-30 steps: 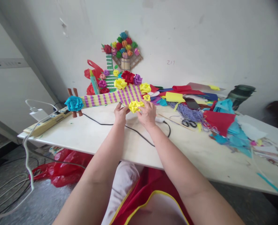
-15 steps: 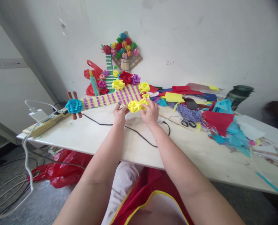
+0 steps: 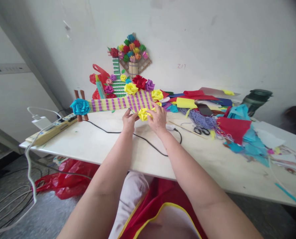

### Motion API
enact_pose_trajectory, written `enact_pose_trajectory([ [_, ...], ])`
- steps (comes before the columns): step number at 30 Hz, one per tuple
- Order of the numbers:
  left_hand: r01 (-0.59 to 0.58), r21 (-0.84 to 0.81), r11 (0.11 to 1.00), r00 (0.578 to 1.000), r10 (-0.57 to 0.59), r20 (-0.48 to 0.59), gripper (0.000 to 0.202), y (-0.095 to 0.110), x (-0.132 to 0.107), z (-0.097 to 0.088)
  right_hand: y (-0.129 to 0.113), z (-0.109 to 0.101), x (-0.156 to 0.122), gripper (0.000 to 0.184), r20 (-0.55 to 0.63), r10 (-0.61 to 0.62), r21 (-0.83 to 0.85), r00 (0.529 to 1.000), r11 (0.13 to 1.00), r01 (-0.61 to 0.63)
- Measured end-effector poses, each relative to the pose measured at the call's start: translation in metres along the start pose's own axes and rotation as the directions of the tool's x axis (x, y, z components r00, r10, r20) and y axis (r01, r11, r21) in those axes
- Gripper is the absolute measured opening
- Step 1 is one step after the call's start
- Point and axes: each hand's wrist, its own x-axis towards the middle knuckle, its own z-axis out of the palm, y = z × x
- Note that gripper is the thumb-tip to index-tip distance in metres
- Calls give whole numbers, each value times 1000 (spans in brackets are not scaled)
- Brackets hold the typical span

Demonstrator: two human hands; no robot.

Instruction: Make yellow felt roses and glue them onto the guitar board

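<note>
My left hand (image 3: 129, 120) and my right hand (image 3: 158, 119) meet at the far side of the table, both pinched on a yellow paper flower (image 3: 144, 114). Just behind it lies a long yellow and purple woven strip (image 3: 120, 103) with a blue paper rose (image 3: 79, 106) at its left end and yellow, red and purple roses (image 3: 141, 85) at its right end. The flower is held at the strip's lower right edge.
A black cable (image 3: 148, 142) runs across the white table (image 3: 108, 149). A power strip (image 3: 50, 127) lies at the left edge. Scissors (image 3: 200, 130), purple cord and heaps of coloured paper (image 3: 240, 131) fill the right side. A flower craft (image 3: 133, 53) hangs on the wall.
The yellow flower looked spread wider between my hands half a second ago; it is now bunched tighter. Both hands shifted slightly against the strip.
</note>
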Motion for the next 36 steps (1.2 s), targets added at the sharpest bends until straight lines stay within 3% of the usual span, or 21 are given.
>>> enact_pose_trajectory([
  [5, 12, 13, 1000, 1000, -12, 5, 57, 2, -1, 2, -3, 3, 5, 30, 59, -24, -42, 998, 999, 26],
  [12, -5, 30, 1000, 998, 3, 60, 57, -1, -1, 3, 1, 5, 7, 29, 53, -57, -28, 997, 998, 58],
  [29, -4, 39, 999, 997, 1, 76, 56, -1, 0, 2, -4, -8, 27, 34, 262, -50, -106, 964, 991, 80],
  [36, 3, 35, 999, 998, -5, 70, 51, -1, 0, 2, 1, 1, 28, 37, 237, -52, -89, 970, 993, 75],
])
